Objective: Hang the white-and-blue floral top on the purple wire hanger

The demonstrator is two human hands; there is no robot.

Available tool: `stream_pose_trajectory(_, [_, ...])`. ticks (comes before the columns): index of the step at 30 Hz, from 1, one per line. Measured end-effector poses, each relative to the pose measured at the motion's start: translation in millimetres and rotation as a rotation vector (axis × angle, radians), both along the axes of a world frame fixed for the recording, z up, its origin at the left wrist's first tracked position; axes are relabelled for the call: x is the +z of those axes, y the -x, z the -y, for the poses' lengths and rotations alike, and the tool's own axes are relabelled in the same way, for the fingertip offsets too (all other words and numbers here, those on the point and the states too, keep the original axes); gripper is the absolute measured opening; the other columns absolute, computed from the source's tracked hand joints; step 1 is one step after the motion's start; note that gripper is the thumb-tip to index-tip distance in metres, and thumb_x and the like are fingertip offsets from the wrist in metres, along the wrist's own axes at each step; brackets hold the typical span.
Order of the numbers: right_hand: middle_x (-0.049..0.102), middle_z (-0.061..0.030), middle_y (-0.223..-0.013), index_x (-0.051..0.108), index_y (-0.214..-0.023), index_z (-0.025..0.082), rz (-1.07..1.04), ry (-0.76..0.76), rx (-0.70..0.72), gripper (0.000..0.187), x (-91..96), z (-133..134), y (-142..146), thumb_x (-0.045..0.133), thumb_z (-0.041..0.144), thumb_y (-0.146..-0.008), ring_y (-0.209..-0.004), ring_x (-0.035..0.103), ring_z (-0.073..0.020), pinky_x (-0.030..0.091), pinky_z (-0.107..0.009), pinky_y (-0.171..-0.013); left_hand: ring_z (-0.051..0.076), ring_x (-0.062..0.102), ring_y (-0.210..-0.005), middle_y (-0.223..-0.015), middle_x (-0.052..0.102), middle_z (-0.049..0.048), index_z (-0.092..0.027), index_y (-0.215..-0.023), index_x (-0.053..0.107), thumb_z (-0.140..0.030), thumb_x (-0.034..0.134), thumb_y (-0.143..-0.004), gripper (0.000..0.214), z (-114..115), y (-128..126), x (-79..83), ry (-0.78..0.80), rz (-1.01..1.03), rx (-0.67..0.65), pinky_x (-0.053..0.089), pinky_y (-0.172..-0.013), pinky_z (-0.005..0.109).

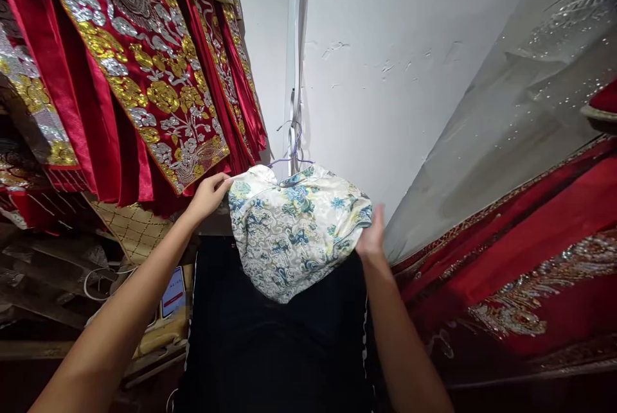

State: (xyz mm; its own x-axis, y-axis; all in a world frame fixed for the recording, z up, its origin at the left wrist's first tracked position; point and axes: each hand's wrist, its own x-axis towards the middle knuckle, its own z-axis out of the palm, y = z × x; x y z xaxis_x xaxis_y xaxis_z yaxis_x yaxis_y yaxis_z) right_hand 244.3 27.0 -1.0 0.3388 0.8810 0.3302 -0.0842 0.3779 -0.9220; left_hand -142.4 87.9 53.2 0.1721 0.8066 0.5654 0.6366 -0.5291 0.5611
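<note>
A short white blouse (294,227) with blue, green and yellow flowers, a stand collar and dark piping hangs in front of me. Inside its neck is a thin purple hanger (295,155), whose hook rises by a white upright bar. My left hand (212,194) pinches the blouse's left shoulder edge between thumb and fingers. At the opposite sleeve is my right hand (373,233), blurred and partly behind the cloth; whether its fingers grip the sleeve cannot be made out. The blouse's lower edge hangs in front of my dark clothing (274,355).
Red garments with gold and silver sequins (164,79) hang at the left. A phone (174,294) with a lit screen lies below my left forearm. Sheer sparkling white fabric (463,162) and red beaded cloth (554,259) hang at the right. A white bar (297,27) runs along the pale wall.
</note>
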Motion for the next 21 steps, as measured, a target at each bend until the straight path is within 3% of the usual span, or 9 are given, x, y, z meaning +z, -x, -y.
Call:
stream_pose_trajectory(2, [0.073,-0.0081,-0.096,0.072,-0.096,0.020,-0.064,-0.006,0.043,0.062,6.4,-6,-17,0.048,0.076,-0.086,-0.101,0.069,-0.0271,0.056,-0.040,-0.086,0.017,0.055,-0.071,-0.077,0.062,0.0022,-0.016,-0.085,0.064,-0.046,0.049,-0.094,0.035,-5,-4,-8.0,0.012,0.101,0.012,0.041,-0.065,0.026])
stream_pose_trajectory(5, [0.071,-0.0050,-0.079,0.071,-0.091,0.018,-0.123,-0.036,0.053,0.046,25.8,-8,-36,0.081,0.057,-0.069,-0.090,0.071,-0.0267,0.057,-0.038,-0.082,0.018,0.059,-0.080,-0.086,0.066,0.0049,-0.014,-0.095,0.065,-0.043,0.049,-0.093,0.033,-10,-22,-3.8,-0.054,0.246,0.067,0.046,-0.072,0.028])
stream_pose_trajectory(9, [0.067,-0.0019,-0.077,0.067,-0.091,0.017,-0.244,-0.194,-0.085,0.038,51.2,0,-34,0.082,0.047,-0.072,-0.081,0.070,-0.0222,0.059,-0.037,-0.076,0.022,0.059,-0.106,-0.110,0.066,0.0085,-0.018,-0.109,0.067,-0.036,0.047,-0.096,0.030,8,-52,28.7,-0.229,0.135,0.074,0.047,-0.095,0.035])
stream_pose_trajectory(11, [0.066,-0.0016,-0.080,0.065,-0.089,0.017,-0.310,-0.243,-0.134,0.035,55.4,6,-23,0.079,0.047,-0.076,-0.077,0.069,-0.0192,0.059,-0.035,-0.075,0.024,0.054,-0.118,-0.118,0.063,0.0087,-0.021,-0.109,0.068,-0.033,0.050,-0.096,0.025,26,-65,46.0,-0.364,0.045,0.110,0.041,-0.105,0.039])
stream_pose_trajectory(13, [0.066,-0.0019,-0.083,0.064,-0.089,0.017,-0.371,-0.259,-0.165,0.032,54.2,8,-8,0.077,0.045,-0.078,-0.076,0.067,-0.0172,0.059,-0.034,-0.076,0.024,0.054,-0.117,-0.117,0.062,0.0078,-0.023,-0.107,0.068,-0.031,0.051,-0.096,0.022,44,-75,58.1,-0.407,-0.008,0.090,0.041,-0.106,0.041])
stream_pose_trajectory(17, [0.066,-0.0039,-0.090,0.061,-0.092,0.018,-0.437,-0.274,-0.202,0.031,48.8,3,9,0.073,0.044,-0.082,-0.083,0.068,-0.0185,0.059,-0.036,-0.078,0.021,0.059,-0.103,-0.108,0.065,0.0058,-0.022,-0.103,0.068,-0.030,0.050,-0.097,0.021,65,-83,64.1,-0.329,0.017,-0.039,0.047,-0.095,0.038])
stream_pose_trajectory(21, [0.065,-0.0046,-0.098,0.060,-0.096,0.021,-0.461,-0.360,-0.396,0.025,45.8,18,8,0.067,0.043,-0.086,-0.094,0.068,-0.0210,0.059,-0.037,-0.083,0.020,0.062,-0.096,-0.106,0.069,0.0071,-0.018,-0.104,0.069,-0.035,0.055,-0.096,0.024,69,-84,60.5,-0.125,0.199,-0.191,0.049,-0.088,0.035])
